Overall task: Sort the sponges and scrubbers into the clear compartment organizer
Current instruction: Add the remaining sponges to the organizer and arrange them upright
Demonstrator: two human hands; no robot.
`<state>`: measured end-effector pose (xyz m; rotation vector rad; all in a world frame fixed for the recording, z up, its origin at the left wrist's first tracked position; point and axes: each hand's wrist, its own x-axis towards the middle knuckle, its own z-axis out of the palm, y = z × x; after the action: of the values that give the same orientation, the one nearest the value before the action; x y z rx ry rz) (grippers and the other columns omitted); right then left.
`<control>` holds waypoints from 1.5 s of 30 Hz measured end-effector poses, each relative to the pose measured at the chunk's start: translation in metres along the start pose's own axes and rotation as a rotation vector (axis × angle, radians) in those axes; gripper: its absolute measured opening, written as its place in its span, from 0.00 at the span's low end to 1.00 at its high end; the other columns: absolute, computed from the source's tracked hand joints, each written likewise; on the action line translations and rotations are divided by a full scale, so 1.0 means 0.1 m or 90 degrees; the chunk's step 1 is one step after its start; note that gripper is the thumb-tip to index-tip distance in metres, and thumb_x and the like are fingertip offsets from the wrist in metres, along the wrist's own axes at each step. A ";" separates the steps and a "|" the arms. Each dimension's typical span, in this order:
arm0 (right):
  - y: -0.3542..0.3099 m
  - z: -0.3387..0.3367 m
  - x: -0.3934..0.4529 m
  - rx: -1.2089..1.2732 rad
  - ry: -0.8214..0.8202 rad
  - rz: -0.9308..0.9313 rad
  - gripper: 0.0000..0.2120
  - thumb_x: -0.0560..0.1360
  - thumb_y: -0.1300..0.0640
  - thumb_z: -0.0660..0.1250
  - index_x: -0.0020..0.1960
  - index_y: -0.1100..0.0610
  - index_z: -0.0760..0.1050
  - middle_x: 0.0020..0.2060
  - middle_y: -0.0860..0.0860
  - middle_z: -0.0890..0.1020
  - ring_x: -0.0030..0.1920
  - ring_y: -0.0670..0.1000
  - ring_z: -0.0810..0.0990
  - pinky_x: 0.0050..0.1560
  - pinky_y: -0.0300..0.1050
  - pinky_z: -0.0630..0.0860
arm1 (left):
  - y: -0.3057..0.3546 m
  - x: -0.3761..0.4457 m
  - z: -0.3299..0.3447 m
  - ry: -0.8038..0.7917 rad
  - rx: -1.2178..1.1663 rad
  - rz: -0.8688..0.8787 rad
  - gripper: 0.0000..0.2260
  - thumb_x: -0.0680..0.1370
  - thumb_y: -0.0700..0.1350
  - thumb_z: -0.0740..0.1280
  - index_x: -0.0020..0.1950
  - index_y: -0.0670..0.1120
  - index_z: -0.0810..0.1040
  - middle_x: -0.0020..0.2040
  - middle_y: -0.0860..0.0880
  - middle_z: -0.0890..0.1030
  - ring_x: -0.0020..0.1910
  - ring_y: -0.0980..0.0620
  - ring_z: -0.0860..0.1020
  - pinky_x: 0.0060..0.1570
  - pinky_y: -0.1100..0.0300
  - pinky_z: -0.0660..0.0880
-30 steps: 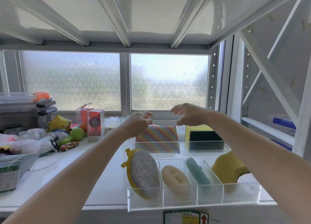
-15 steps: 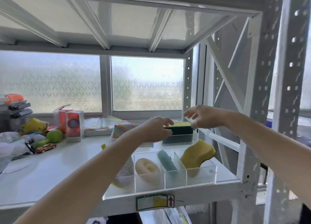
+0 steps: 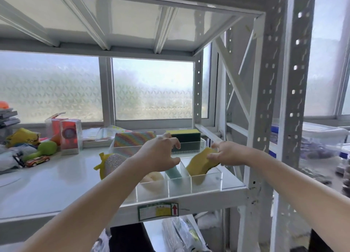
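1. Yellow sponge (image 3: 200, 161): leaning in organizer's (image 3: 206, 183) rightmost compartment, my right hand (image 3: 226, 154) pinching its top.
2. Left hand (image 3: 161, 154): open, empty, over the middle.
3. Risk: sponge springs out if I release early.

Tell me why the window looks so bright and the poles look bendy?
In the head view, daylight pours through the frosted window, so it glows pale and the hands look darker against it; the clear organizer catches faint reflections; the wide-angle lens makes the shelf post lean and curve near the edge; the left hand and right hand on the yellow sponge look slightly soft.
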<state>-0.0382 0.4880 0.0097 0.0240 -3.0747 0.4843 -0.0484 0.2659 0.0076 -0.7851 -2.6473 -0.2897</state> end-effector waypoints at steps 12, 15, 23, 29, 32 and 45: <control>0.01 0.21 0.01 0.119 0.005 0.039 0.21 0.80 0.47 0.53 0.66 0.59 0.67 0.52 0.54 0.74 0.47 0.52 0.76 0.41 0.44 0.76 | 0.05 0.01 0.13 -0.068 -0.182 -0.075 0.25 0.73 0.53 0.68 0.68 0.49 0.69 0.61 0.49 0.76 0.55 0.52 0.73 0.54 0.61 0.69; 0.03 0.22 0.02 0.173 0.001 0.031 0.18 0.81 0.49 0.53 0.63 0.60 0.68 0.41 0.52 0.71 0.39 0.49 0.73 0.35 0.41 0.73 | 0.13 0.06 0.14 -0.071 -0.210 -0.054 0.26 0.72 0.52 0.70 0.68 0.50 0.68 0.59 0.49 0.77 0.52 0.52 0.74 0.52 0.61 0.71; 0.06 0.22 0.00 0.199 0.004 0.016 0.14 0.81 0.50 0.53 0.58 0.57 0.70 0.40 0.52 0.71 0.37 0.49 0.72 0.33 0.40 0.72 | 0.12 0.08 0.23 -0.076 -0.200 -0.038 0.22 0.71 0.51 0.72 0.63 0.47 0.74 0.58 0.49 0.80 0.49 0.53 0.77 0.53 0.61 0.74; 0.04 0.23 0.01 0.187 0.016 0.016 0.16 0.81 0.48 0.51 0.61 0.56 0.68 0.40 0.52 0.72 0.37 0.49 0.73 0.34 0.41 0.73 | 0.13 0.07 0.21 -0.080 -0.171 -0.022 0.20 0.73 0.53 0.70 0.62 0.48 0.76 0.60 0.50 0.79 0.51 0.54 0.76 0.54 0.61 0.73; 0.03 0.20 0.01 0.209 0.033 0.021 0.20 0.81 0.47 0.50 0.65 0.58 0.68 0.40 0.52 0.71 0.37 0.49 0.74 0.33 0.41 0.73 | 0.10 0.06 0.19 -0.096 -0.150 -0.019 0.21 0.73 0.56 0.68 0.65 0.51 0.74 0.64 0.51 0.77 0.59 0.53 0.74 0.59 0.59 0.71; 0.00 0.24 0.01 0.181 0.029 0.024 0.21 0.82 0.50 0.50 0.70 0.58 0.65 0.39 0.52 0.71 0.36 0.49 0.74 0.33 0.42 0.75 | 0.04 0.04 0.26 -0.131 -0.166 -0.045 0.22 0.72 0.57 0.69 0.64 0.52 0.75 0.62 0.50 0.77 0.58 0.51 0.76 0.57 0.57 0.73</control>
<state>-0.0394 0.4804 -0.0133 -0.0376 -2.9404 0.9050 -0.0567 0.2790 -0.0140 -0.8413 -2.8721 -0.6132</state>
